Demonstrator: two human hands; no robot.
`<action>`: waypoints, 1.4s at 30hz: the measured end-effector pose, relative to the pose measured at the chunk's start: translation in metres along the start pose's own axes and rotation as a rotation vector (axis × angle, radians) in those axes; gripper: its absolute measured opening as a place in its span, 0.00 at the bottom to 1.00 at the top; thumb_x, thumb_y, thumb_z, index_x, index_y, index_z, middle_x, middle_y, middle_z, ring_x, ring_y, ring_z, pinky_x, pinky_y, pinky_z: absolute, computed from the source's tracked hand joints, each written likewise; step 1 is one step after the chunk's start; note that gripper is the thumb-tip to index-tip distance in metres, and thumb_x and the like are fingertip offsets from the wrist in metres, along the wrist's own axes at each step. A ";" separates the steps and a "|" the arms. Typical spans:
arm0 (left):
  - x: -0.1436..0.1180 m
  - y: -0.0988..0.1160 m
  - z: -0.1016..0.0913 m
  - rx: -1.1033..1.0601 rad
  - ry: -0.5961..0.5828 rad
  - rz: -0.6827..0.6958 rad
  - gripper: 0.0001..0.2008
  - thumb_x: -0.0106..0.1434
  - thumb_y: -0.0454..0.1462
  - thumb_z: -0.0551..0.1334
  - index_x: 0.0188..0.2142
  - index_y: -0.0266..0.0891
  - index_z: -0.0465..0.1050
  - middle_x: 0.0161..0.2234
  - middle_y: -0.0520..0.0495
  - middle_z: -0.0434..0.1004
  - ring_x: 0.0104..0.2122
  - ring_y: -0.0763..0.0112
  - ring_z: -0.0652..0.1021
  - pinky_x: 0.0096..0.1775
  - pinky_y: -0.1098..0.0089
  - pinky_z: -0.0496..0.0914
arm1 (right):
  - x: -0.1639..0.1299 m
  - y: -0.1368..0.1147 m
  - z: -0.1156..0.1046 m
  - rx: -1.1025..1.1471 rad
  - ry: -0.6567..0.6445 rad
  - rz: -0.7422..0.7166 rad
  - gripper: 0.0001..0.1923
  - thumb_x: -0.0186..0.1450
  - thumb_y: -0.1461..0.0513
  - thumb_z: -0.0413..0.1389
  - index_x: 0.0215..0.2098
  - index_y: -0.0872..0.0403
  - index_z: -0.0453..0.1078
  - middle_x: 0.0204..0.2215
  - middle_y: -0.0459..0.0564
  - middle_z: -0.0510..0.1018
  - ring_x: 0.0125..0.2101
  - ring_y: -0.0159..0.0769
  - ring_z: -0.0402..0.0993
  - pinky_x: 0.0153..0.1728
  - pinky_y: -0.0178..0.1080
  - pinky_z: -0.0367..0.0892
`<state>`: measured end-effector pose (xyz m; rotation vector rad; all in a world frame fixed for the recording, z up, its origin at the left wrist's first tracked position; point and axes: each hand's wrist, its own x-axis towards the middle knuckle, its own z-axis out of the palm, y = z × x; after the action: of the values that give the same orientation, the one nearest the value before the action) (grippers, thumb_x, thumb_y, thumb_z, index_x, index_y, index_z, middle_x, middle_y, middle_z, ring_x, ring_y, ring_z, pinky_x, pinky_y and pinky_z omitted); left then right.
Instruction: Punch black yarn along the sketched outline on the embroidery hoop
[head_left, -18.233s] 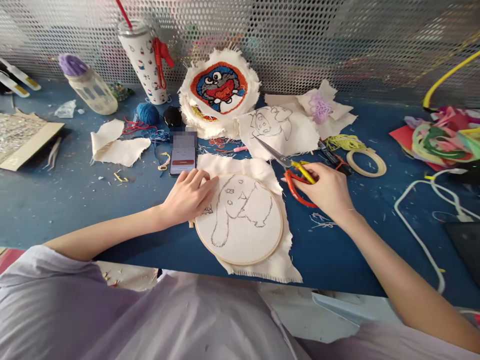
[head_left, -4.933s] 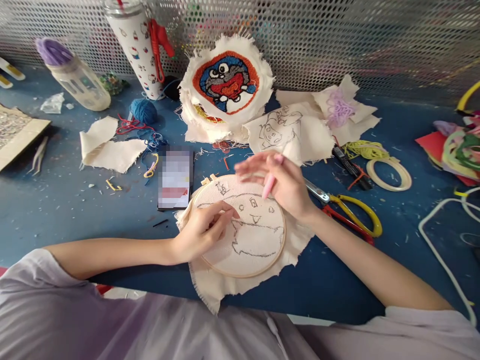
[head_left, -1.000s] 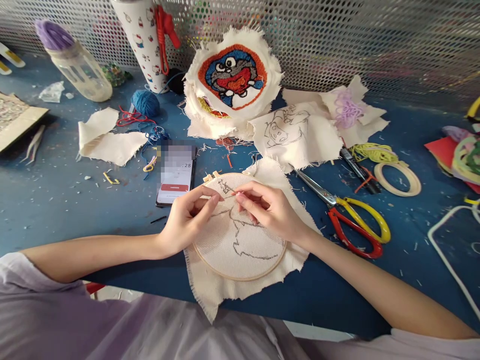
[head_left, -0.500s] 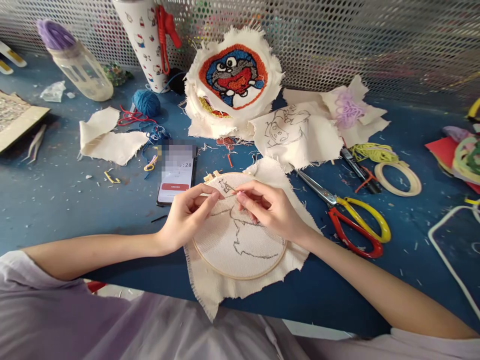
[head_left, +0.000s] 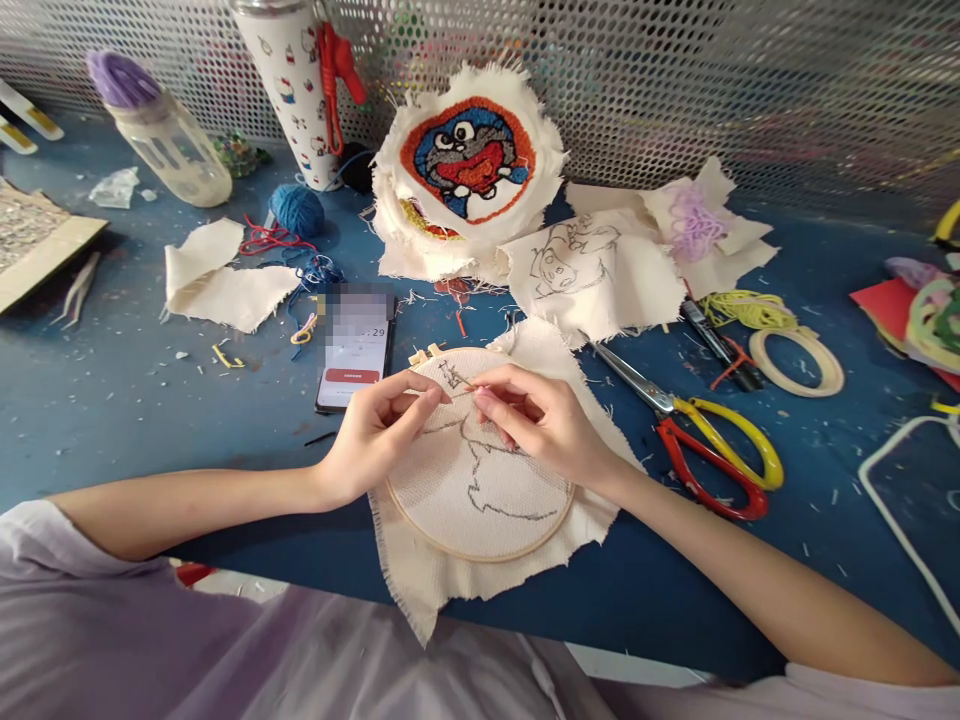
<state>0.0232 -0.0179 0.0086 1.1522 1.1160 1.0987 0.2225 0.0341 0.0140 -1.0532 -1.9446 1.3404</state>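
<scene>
An embroidery hoop (head_left: 480,480) lies flat at the near edge of the blue worktop (head_left: 135,400), with cream cloth (head_left: 420,585) stretched in it and a pencilled outline on the weave. The left hand (head_left: 371,435) rests on the hoop's left rim, thumb and forefinger pinched together in a closed grip on something too thin to make out. The right hand (head_left: 544,420) lies on the cloth, its fingers curled and pinched toward the left hand; what its grip holds I cannot tell. Just left of the hoop lies a phone (head_left: 354,350). To the right, apart from the hoop, lie red and yellow scissors (head_left: 697,440). Behind, a finished cartoon patch (head_left: 469,155) leans against the perforated screen.
</scene>
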 end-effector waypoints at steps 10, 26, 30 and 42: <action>0.006 0.016 -0.007 -0.217 -0.080 -0.139 0.10 0.66 0.38 0.60 0.30 0.35 0.72 0.17 0.60 0.49 0.17 0.83 0.49 0.19 0.76 0.43 | -0.001 0.000 0.001 -0.208 0.172 -0.311 0.07 0.64 0.64 0.58 0.41 0.53 0.74 0.32 0.46 0.77 0.27 0.28 0.71 0.28 0.33 0.68; 0.007 0.026 -0.009 -0.194 -0.081 -0.169 0.11 0.65 0.40 0.59 0.30 0.36 0.68 0.16 0.60 0.47 0.16 0.82 0.49 0.19 0.75 0.44 | 0.000 -0.003 0.001 -0.229 0.172 -0.443 0.10 0.64 0.67 0.57 0.42 0.49 0.75 0.36 0.49 0.79 0.35 0.33 0.76 0.35 0.38 0.74; 0.008 0.027 -0.008 -0.160 -0.095 -0.133 0.11 0.66 0.40 0.59 0.30 0.35 0.69 0.17 0.60 0.48 0.17 0.82 0.50 0.20 0.74 0.43 | 0.000 -0.001 0.001 -0.230 0.162 -0.453 0.11 0.64 0.67 0.58 0.43 0.50 0.75 0.36 0.49 0.79 0.36 0.33 0.76 0.35 0.37 0.73; 0.008 0.029 -0.004 -0.001 -0.084 -0.078 0.12 0.65 0.42 0.59 0.30 0.35 0.68 0.18 0.59 0.50 0.18 0.81 0.50 0.20 0.73 0.45 | 0.000 0.004 0.001 -0.267 0.164 -0.447 0.09 0.64 0.65 0.58 0.43 0.50 0.74 0.36 0.50 0.79 0.35 0.34 0.76 0.33 0.39 0.72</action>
<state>0.0182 -0.0068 0.0361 1.1342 1.0854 0.9817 0.2228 0.0339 0.0094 -0.7501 -2.1093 0.7462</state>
